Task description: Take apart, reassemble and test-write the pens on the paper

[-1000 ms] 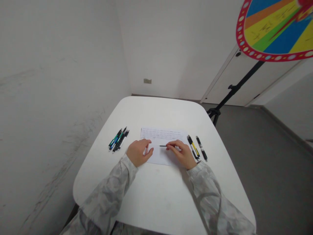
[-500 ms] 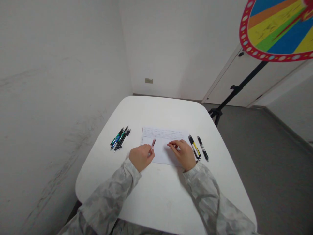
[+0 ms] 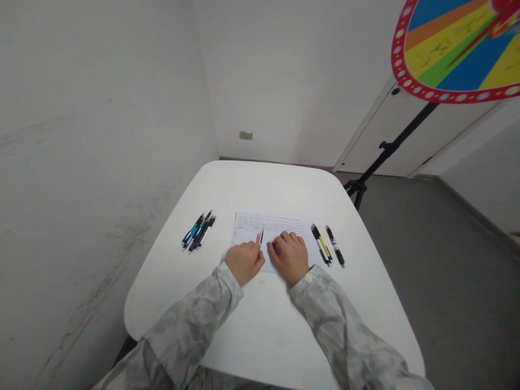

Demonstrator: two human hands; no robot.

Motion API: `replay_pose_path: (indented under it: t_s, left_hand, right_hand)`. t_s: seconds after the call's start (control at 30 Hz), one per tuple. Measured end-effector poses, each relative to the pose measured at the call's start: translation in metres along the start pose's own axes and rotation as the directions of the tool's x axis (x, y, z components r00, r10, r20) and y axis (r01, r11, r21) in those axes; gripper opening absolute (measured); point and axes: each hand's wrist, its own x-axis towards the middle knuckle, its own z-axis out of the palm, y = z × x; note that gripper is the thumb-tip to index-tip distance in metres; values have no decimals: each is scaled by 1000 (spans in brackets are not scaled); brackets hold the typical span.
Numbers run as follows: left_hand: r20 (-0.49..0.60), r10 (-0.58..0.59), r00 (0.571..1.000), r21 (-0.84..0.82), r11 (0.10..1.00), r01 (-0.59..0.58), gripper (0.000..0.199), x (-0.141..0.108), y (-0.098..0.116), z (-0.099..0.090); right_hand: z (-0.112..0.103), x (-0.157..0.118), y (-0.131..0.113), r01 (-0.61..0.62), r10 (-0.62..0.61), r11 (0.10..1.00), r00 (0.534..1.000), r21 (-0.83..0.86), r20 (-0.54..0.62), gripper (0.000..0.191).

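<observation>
My left hand [image 3: 245, 262] is closed around a slim pen [image 3: 262, 234], whose dark end sticks up past the fingers over the paper. Close on its right, my right hand [image 3: 290, 257] rests over the paper with fingers curled; anything inside them is hidden. Under both hands lies a white sheet of paper [image 3: 247, 221] with rows of handwriting across its upper part. Several pens [image 3: 199, 233] form a loose pile left of the sheet. Beside the sheet's right edge are a yellow and black pen [image 3: 323, 244] with a white one, and a separate black pen [image 3: 335, 246].
The white table [image 3: 272, 187] has rounded corners and stands near a wall on the left and another behind. A colourful wheel [image 3: 455, 49] on a black tripod stand [image 3: 390, 149] rises at the right, in front of a door.
My right hand has moved left, nearer my left hand, and turned down onto the paper. My left hand has shifted slightly right with the pen.
</observation>
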Motion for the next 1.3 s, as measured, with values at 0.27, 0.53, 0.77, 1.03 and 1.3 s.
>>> replay_pose_path:
  t_s: [0.27, 0.53, 0.77, 1.03, 1.3]
  left_hand:
    - [71, 78, 994, 2, 997, -79, 17, 1, 0, 6]
    - [30, 117, 993, -15, 993, -117, 21, 1, 0, 6]
    - [-186, 98, 978, -75, 991, -114, 36, -16, -23, -5]
    - [-371, -144, 917, -85, 989, 121, 47, -54, -96, -3]
    - [-418, -88, 904, -27, 996, 84, 49, -59, -111, 3]
  right_hand:
    - [1, 0, -2, -14, 14, 1000, 999, 0, 39, 23]
    - [-1, 0, 3, -14, 17, 997, 999, 72, -42, 19]
    - [-22, -6, 29, -49, 82, 973, 987, 225, -138, 14]
    - [-24, -35, 85, -10, 89, 945, 970, 327, -226, 10]
    - [-23, -35, 92, -22, 103, 951, 963, 309, -248, 10]
